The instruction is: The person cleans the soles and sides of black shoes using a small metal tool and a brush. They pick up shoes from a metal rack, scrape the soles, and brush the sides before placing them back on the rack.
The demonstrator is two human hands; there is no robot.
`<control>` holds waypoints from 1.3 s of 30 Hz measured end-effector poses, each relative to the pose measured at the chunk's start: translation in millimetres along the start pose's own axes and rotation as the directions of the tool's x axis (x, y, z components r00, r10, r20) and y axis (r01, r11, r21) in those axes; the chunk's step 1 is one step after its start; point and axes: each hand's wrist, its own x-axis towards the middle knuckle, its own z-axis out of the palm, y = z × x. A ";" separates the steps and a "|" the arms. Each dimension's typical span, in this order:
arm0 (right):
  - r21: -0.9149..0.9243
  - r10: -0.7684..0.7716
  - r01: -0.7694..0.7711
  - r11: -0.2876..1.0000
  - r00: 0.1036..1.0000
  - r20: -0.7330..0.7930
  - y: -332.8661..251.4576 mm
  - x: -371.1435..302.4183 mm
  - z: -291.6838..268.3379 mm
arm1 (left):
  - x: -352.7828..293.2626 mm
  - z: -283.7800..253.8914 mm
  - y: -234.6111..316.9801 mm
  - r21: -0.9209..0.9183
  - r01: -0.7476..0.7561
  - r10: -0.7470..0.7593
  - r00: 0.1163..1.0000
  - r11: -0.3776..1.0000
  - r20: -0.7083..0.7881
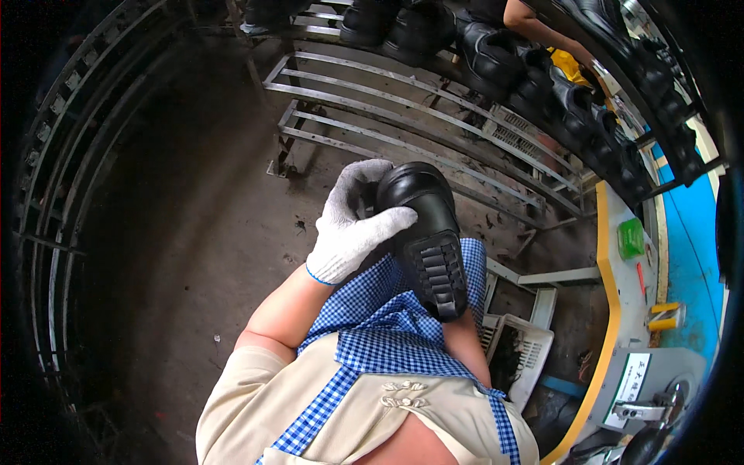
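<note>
The white-gloved left hand (349,229) pinches the black leather-look shoe (430,236) near its toe, long axis running toward the right forearm (467,347), whose hidden hand's grip I cannot tell

Lighting's pretty uneven: the floor (194,232) sinks into murky shadow toward its left edge, while the white bench (625,291) looks way brighter along its yellow edge. Soft glare sits on the black shoe (422,209), which is nice and sharp, but the fisheye totally bows the metal rack (310,94) and blacks out the corners.
</note>
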 end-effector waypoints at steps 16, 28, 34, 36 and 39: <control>-0.796 -0.667 0.407 0.448 0.745 0.005 -68.8 -14.0 55.2 | 65.3 -29.9 -23.7 -0.228 -0.072 0.007 0.962 0.971 -0.273; -0.753 -0.322 0.116 0.647 0.938 -0.132 -146.9 -15.3 69.1 | 122.1 -26.2 -7.7 0.040 -0.065 0.061 0.993 0.997 0.100; -0.572 -0.843 0.654 0.495 0.522 -0.133 -176.2 18.4 121.0 | 139.2 2.8 12.9 -0.444 0.128 -0.003 0.962 0.887 0.273; -0.678 -0.919 0.714 0.174 0.364 0.148 -201.5 53.2 150.1 | 129.5 14.3 12.4 -0.394 0.200 -0.145 0.975 0.897 0.166; -0.824 -0.905 0.544 -0.161 0.251 0.342 -244.5 125.0 209.7 | 112.7 1.9 -3.6 -0.501 0.318 -0.134 0.920 0.805 0.369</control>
